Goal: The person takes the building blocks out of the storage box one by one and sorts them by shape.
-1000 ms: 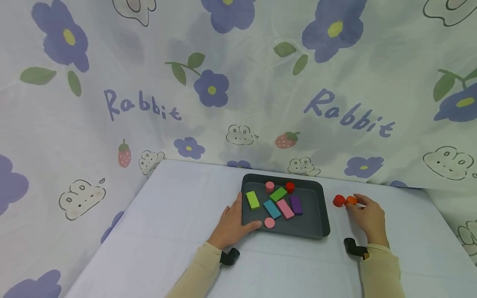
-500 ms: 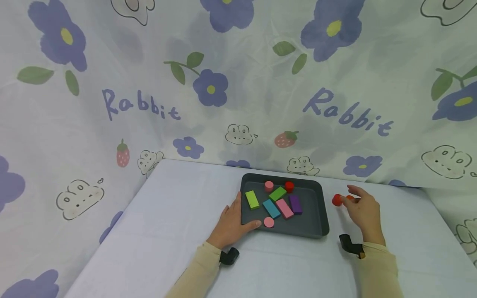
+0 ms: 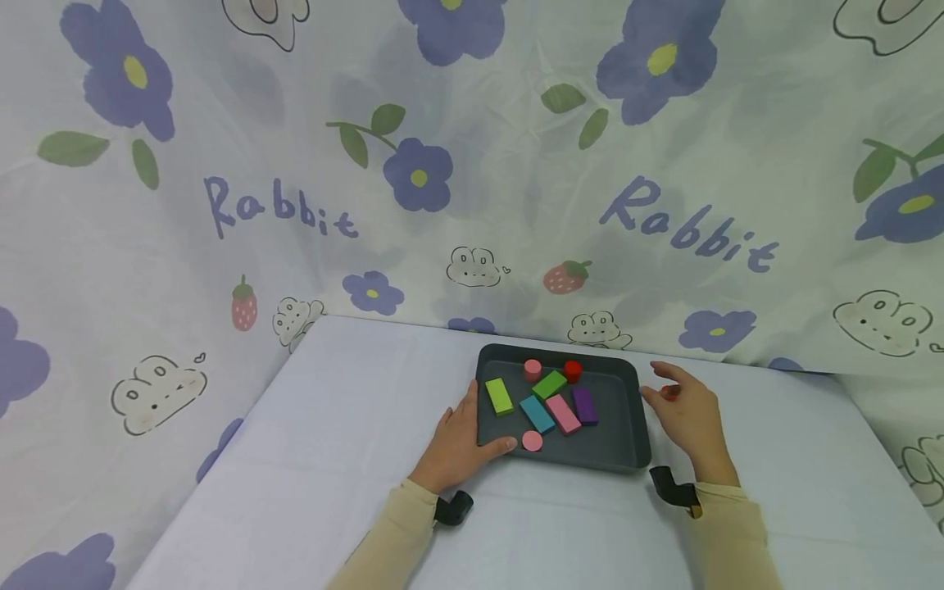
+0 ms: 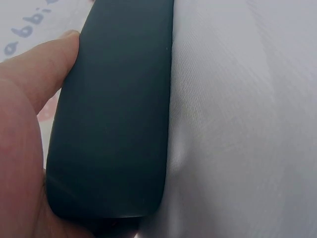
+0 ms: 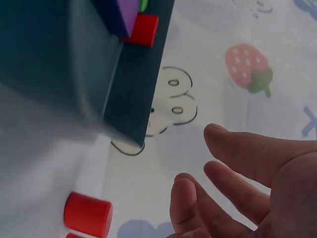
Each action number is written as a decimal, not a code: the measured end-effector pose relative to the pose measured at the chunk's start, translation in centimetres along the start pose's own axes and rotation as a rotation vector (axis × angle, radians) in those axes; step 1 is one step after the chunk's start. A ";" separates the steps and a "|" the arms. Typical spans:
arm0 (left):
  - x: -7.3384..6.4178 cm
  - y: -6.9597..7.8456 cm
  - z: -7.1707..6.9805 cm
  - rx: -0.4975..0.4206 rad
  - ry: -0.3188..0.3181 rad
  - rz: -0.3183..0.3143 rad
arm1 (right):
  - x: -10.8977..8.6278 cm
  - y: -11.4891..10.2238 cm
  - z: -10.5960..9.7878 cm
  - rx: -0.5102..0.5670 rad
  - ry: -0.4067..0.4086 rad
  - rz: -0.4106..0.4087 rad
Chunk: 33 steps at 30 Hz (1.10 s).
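Observation:
My left hand lies at the near left corner of a dark grey tray. Its fingers run straight along the left side, and the thumb rests at the front rim; the left wrist view shows the thumb against the tray wall. Beyond the tray's right edge, my right hand hovers with thumb and fingers spread and nothing between them. A red cylinder lies on the table beside the tray, partly seen past the right hand in the head view. A second red piece peeks in below it.
Inside the tray are pink cylinders, a red cylinder, green blocks, a blue block, a pink block and a purple block. A patterned cloth hangs behind the white table.
My right hand has moved left, from touching the orange cylinder to the space beside the tray's right edge, its fingers spreading. The left hand and tray have stayed in place.

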<state>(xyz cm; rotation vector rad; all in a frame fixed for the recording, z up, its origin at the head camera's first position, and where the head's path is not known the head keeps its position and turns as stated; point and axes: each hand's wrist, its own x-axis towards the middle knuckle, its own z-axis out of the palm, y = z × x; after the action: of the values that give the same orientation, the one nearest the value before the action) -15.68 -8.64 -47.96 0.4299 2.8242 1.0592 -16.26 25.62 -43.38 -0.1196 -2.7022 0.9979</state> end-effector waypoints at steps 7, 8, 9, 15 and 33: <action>0.0 0.1 -0.1 -0.004 -0.001 0.000 | -0.1 -1.1 1.2 0.016 -0.044 -0.093; 0.0 0.1 -0.1 -0.005 -0.001 -0.001 | -0.1 -1.3 1.4 0.025 -0.051 -0.097; 0.0 0.1 -0.1 -0.005 -0.001 -0.001 | -0.1 -1.4 1.6 0.027 -0.060 -0.102; 0.1 0.0 -0.1 0.001 -0.006 -0.004 | -0.3 -2.3 2.7 0.043 -0.124 -0.121; 0.2 0.4 -0.3 0.014 -0.012 -0.008 | -1.1 -4.4 5.2 0.165 -0.310 -0.222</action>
<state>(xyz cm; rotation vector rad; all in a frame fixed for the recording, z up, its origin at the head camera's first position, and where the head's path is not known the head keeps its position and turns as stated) -15.84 -8.43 -47.45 0.4249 2.8219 1.0324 -16.54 18.83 -44.60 0.3881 -2.8022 1.2507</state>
